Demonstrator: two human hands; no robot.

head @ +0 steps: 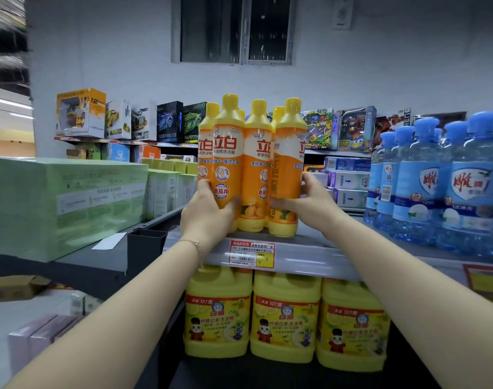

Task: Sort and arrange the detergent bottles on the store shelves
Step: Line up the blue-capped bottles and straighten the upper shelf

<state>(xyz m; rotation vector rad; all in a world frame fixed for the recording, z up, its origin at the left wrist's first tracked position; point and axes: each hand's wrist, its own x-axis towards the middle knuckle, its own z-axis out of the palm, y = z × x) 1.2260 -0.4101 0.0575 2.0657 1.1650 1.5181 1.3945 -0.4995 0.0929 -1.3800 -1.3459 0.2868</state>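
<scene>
Several tall orange detergent bottles with yellow caps stand in a tight cluster on the top shelf [310,258]. My left hand [209,210] grips the front left bottle [227,164] low on its body, thumb across the front. My right hand [310,202] grips the front right bottle [288,169] at its lower half. A middle bottle [255,175] stands between my hands. More bottles stand behind, mostly hidden.
Three squat yellow detergent jugs [286,318] stand on the shelf below. Blue-capped water bottles [436,181] crowd the right of the top shelf. Green and white boxes [63,203] fill the left unit. A price tag [252,254] hangs on the shelf edge; toy boxes [169,122] line the back.
</scene>
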